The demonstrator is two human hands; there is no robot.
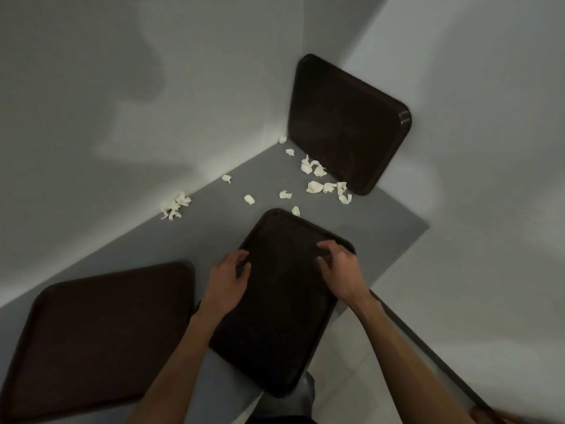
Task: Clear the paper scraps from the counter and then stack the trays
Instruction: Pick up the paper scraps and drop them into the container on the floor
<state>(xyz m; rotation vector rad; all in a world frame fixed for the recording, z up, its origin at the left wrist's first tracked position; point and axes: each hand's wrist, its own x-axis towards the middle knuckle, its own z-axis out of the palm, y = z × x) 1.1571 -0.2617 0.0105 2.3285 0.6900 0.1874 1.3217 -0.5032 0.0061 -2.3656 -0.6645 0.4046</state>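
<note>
Both the left hand [229, 278] and right hand [339, 270] curl fingers over the side rims of the middle tray [281, 319]; moving it slowly should keep the paper scraps [315, 187] just beyond on the worktop [211, 237] from scattering.

Pale walls [91, 71] form a corner above tiled floor [345, 356].

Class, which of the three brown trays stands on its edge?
The far tray, propped against the wall beside the paper scraps. The left tray and middle tray lie flat.
</note>
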